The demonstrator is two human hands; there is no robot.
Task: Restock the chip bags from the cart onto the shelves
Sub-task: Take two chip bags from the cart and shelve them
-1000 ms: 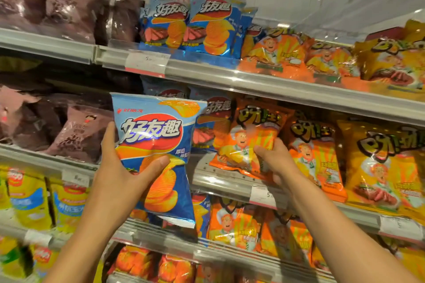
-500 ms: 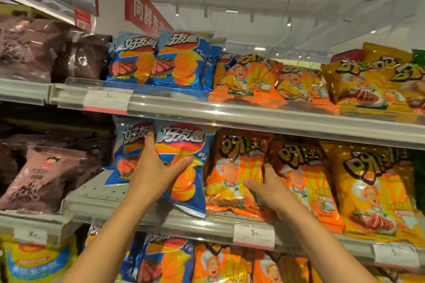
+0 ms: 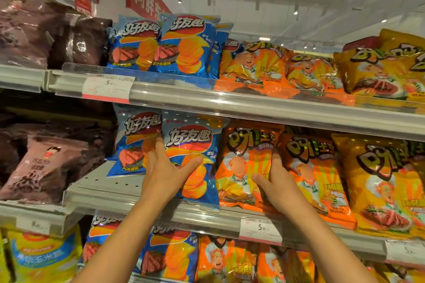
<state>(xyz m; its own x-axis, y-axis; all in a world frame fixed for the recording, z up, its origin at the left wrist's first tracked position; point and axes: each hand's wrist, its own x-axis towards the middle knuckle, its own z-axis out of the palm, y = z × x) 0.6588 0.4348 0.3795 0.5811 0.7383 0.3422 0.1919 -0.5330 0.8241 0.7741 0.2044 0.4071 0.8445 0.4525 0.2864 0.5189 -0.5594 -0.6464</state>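
Observation:
A blue chip bag [image 3: 195,144] with a red and orange logo stands on the middle shelf [image 3: 110,190], its lower edge over the shelf's front rail. My left hand [image 3: 165,172] grips its left side, thumb across the front. Another blue bag [image 3: 133,142] stands just behind and to the left. My right hand [image 3: 273,179] grips the right edge of an orange chip bag [image 3: 243,163], holding it away from the blue bag.
The top shelf [image 3: 207,96] holds blue, orange and yellow bags. Brown bags [image 3: 46,165] fill the left bay. More orange and yellow bags [image 3: 379,179] stand to the right. Blue and orange bags [image 3: 174,257] line the shelf below. Bare shelf plate shows left of the blue bags.
My left hand has carried the blue bag up and right from in front of the shelves into the middle shelf slot. My right hand kept its hold on the orange bag.

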